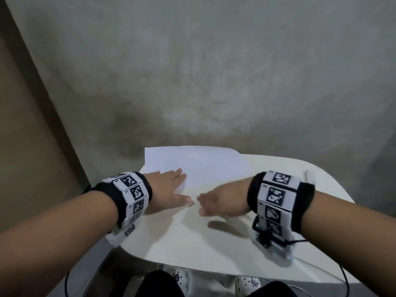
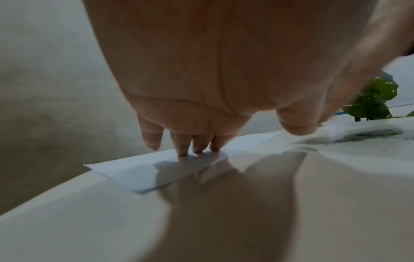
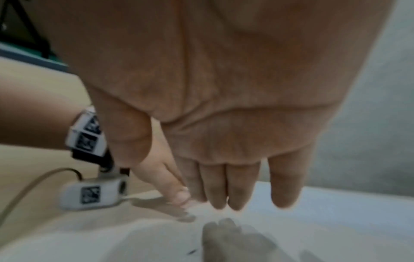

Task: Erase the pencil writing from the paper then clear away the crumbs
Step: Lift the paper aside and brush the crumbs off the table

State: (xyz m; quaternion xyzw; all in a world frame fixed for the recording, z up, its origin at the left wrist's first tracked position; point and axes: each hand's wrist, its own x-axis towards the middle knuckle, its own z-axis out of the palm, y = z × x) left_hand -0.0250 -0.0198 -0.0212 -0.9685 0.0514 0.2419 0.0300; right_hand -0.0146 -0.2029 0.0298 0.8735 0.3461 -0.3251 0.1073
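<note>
- On the near left corner of the paper [image 1: 192,166], the left hand [image 1: 166,185] is laid flat, fingers [image 2: 181,147] straight and pressed to the sheet; nothing is gripped.
- Just beside it, the right hand [image 1: 216,202] is held palm-down above the white table [image 1: 192,239], fingers straight, nothing held.
- The paper is seen lying flat, its far edge overhanging the table.
- A small white block [image 1: 310,176], possibly an eraser, is noted near the table's right edge.
- Dark specks [image 3: 192,251] are recorded on the tabletop.

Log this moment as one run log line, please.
left hand: fingers flat on paper | right hand: open, over table | eraser: idle, far right
</note>
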